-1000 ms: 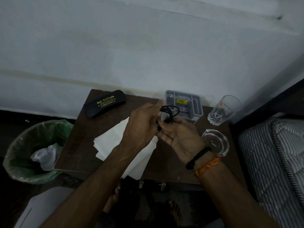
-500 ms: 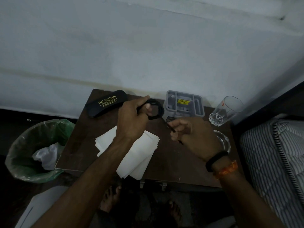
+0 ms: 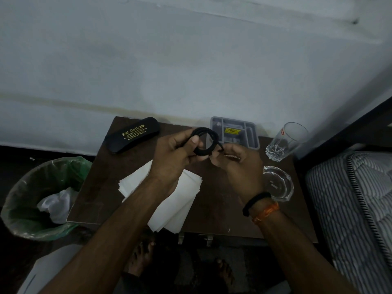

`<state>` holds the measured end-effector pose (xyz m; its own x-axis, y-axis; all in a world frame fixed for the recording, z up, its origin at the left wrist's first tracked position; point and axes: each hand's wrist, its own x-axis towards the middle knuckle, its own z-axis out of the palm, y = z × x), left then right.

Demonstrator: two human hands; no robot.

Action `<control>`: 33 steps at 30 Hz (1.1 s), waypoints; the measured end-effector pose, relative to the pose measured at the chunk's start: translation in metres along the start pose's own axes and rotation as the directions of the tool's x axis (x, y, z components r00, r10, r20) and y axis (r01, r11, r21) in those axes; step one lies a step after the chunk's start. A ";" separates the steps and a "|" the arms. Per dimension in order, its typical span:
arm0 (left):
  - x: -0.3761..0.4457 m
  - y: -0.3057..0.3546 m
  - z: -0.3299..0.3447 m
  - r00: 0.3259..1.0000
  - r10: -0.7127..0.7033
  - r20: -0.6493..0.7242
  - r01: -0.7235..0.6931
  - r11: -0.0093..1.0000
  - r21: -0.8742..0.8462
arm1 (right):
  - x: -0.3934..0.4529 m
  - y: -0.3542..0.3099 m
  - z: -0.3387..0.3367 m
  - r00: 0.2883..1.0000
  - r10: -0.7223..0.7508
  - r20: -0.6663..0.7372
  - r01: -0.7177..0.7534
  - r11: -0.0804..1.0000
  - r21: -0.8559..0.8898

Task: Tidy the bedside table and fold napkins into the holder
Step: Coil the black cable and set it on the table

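A coiled black cable [image 3: 209, 135] is held above the brown bedside table [image 3: 101, 172]. My left hand [image 3: 176, 153] grips the coil's left side, thumb across it. My right hand [image 3: 235, 160] pinches the cable's end at the coil's right side. Under my left forearm lies a stack of white napkins [image 3: 176, 202], partly hidden. A grey compartment holder [image 3: 235, 131] with a yellow label stands at the table's back edge, just behind my hands.
A black glasses case [image 3: 132, 134] lies at the back left corner. A clear drinking glass [image 3: 285, 141] and a glass ashtray [image 3: 277, 183] stand at the right. A green-lined bin [image 3: 40, 198] is left of the table, a striped mattress [image 3: 350, 209] right.
My right hand has come back to the coil and taken the cable end. The coil has shifted right, toward the holder, and both hands now meet on it.
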<state>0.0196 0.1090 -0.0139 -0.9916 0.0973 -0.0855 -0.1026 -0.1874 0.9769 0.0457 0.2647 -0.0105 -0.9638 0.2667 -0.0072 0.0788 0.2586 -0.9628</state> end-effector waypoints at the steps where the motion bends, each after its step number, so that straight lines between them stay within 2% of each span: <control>1: -0.001 0.000 0.001 1.000 0.010 0.000 -0.010 1.000 0.023 | -0.001 -0.002 0.002 0.997 0.074 0.023 -0.077 0.981 0.179; 3: -0.002 0.000 0.003 0.999 0.047 -0.017 -0.045 0.993 0.105 | -0.003 -0.007 0.004 0.985 0.164 0.059 -0.174 0.900 0.400; 8: -0.001 -0.004 0.005 0.981 0.190 -0.045 -0.166 0.933 0.321 | -0.002 -0.009 0.005 0.956 0.273 0.105 -0.284 0.778 0.560; 12: -0.002 -0.003 0.006 0.968 0.238 -0.086 -0.202 0.931 0.305 | -0.001 -0.008 0.005 0.915 0.347 0.206 -0.401 0.740 0.540; 17: -0.001 -0.008 0.006 0.977 0.164 -0.135 -0.126 0.959 0.253 | 0.000 -0.011 0.005 0.854 0.409 0.321 -0.519 0.716 0.467; 19: -0.002 -0.009 0.008 0.972 0.168 -0.164 -0.124 0.961 0.248 | 0.000 -0.013 0.005 0.851 0.410 0.329 -0.522 0.730 0.441; 23: -0.004 -0.009 0.012 0.953 0.205 -0.224 -0.144 0.954 0.263 | -0.003 -0.018 0.009 0.880 0.361 0.308 -0.472 0.723 0.504; 26: -0.006 -0.010 0.012 0.949 0.205 -0.238 -0.144 0.957 0.252 | -0.009 -0.022 0.014 0.909 0.295 0.295 -0.406 0.787 0.464; 30: -0.005 -0.007 0.007 0.987 0.113 -0.117 -0.090 0.979 0.184 | -0.011 -0.020 0.017 0.936 0.243 0.253 -0.323 0.878 0.352; 33: -0.001 -0.003 0.004 0.997 0.077 0.027 -0.082 0.947 0.310 | -0.008 -0.015 0.013 0.930 0.270 0.249 -0.347 0.869 0.352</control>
<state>0.0211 0.1130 -0.0160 -0.9940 0.1090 -0.0046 0.0083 0.1177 0.9930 0.0488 0.2471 0.0004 -0.9386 0.0862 -0.3341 0.3130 -0.1947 -0.9296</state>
